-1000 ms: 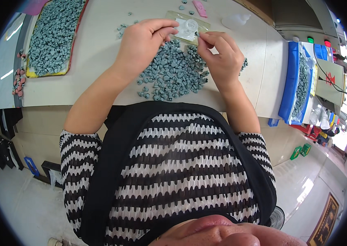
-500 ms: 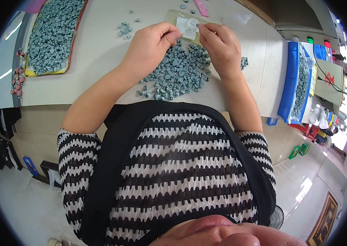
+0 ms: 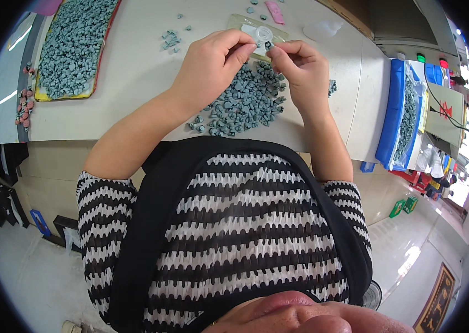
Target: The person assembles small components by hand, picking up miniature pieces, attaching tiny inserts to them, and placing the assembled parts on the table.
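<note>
My left hand (image 3: 212, 64) and my right hand (image 3: 301, 69) meet fingertip to fingertip above a pile of small grey-blue parts (image 3: 245, 102) on the pale table (image 3: 129, 83). Between the fingertips sits a tiny dark ring-shaped piece (image 3: 268, 44), pinched mainly by my right thumb and forefinger; my left fingers touch it too. Just behind the hands lies a clear plastic tray (image 3: 256, 30) with a round white part in it.
A long tray heaped with the same grey-blue parts (image 3: 73, 47) lies at the far left. A few loose parts (image 3: 170, 40) are scattered behind the left hand. A blue bin (image 3: 398, 111) with more parts stands at the right, beside a machine with coloured buttons (image 3: 420, 57).
Both hands have lifted from the pile and drawn together, closer to the clear tray. The small dark piece is now pinched between the fingertips.
</note>
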The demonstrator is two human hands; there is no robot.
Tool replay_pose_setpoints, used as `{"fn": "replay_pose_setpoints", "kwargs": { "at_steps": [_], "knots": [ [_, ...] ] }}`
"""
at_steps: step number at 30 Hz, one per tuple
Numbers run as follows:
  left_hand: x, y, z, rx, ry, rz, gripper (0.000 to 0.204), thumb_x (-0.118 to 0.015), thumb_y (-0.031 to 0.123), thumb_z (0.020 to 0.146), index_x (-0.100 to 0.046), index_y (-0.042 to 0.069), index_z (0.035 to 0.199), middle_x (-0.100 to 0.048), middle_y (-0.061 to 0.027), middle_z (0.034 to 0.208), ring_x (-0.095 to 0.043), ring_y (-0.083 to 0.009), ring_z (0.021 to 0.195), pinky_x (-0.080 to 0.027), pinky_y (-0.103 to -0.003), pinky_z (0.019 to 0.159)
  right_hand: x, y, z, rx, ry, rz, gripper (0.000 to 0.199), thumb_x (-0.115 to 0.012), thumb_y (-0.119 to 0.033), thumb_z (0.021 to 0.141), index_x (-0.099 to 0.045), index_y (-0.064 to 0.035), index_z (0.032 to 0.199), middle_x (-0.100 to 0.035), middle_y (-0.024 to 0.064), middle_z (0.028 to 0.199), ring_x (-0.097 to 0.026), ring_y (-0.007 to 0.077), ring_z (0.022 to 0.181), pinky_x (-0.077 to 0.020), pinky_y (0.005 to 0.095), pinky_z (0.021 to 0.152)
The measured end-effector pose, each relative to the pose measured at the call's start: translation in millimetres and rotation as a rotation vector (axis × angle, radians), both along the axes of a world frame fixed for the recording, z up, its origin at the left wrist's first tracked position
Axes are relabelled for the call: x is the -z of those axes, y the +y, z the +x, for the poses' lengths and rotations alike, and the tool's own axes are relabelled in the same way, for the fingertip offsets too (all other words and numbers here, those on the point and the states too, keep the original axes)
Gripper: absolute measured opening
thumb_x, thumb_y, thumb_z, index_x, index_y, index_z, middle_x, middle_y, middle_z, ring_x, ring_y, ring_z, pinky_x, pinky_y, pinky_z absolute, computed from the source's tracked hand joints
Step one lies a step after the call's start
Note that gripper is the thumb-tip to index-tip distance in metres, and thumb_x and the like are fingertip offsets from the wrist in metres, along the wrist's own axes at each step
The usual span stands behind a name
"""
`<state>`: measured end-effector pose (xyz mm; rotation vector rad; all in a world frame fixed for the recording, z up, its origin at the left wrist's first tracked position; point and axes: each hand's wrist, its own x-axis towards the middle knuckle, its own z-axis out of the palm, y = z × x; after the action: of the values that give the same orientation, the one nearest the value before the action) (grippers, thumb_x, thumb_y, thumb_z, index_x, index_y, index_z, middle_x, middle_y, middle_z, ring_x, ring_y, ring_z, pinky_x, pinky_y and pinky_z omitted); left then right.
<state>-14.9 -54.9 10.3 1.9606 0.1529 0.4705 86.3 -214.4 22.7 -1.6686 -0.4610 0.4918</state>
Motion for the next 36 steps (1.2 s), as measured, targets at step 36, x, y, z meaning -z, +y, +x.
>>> {"fn": "replay_pose_setpoints", "kwargs": {
  "at_steps": [36],
  "knots": [
    [-5, 0, -4, 0.043, -0.091, 0.068, 0.013, -0.060, 0.013, 0.093, -0.062, -0.001, 0.091, -0.059, -0.0076, 0.074, -0.050, -0.0144, 0.061, -0.042, -0.027, 0.057, 2, -7, 4, -0.108, -0.188, 0.038, 0.011, -0.069, -0.005, 0.087, -0.070, 0.0010, 0.096, -0.067, 0.0043, 0.089, -0.063, 0.0095, 0.081, -0.0507, 0.0236, 0.074]
  ]
}}
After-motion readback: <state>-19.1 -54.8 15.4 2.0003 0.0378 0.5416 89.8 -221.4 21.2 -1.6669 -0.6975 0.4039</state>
